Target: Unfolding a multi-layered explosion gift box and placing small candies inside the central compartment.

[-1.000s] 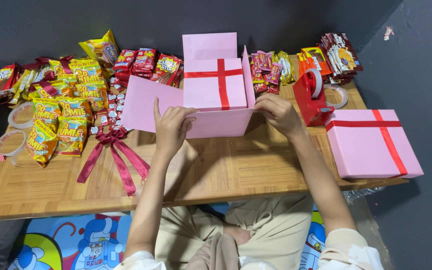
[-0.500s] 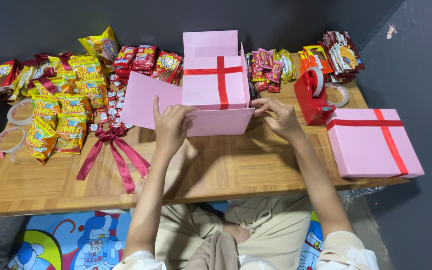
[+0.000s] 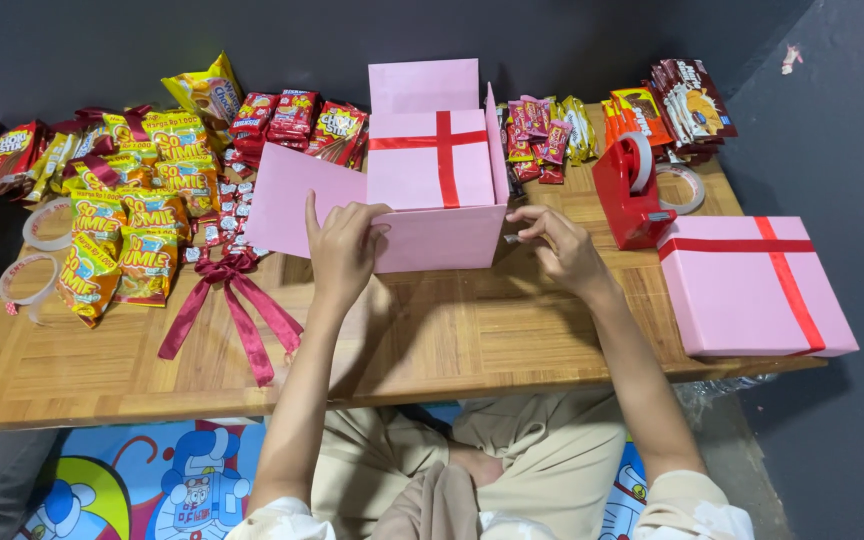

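Both arms reach out over the wooden table (image 3: 452, 340). The left hand (image 3: 340, 245) presses flat on the pink box (image 3: 432, 200) (flaps open). The right hand (image 3: 560, 245) pinches its corner.

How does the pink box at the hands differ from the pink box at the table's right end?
The open pink box has its flaps spread wide; the closed pink box is shut flat. The left hand touches the open pink box and the right hand is at its corner; the closed pink box lies untouched, overhanging the table. Both are pink, with crossed red ribbon showing.
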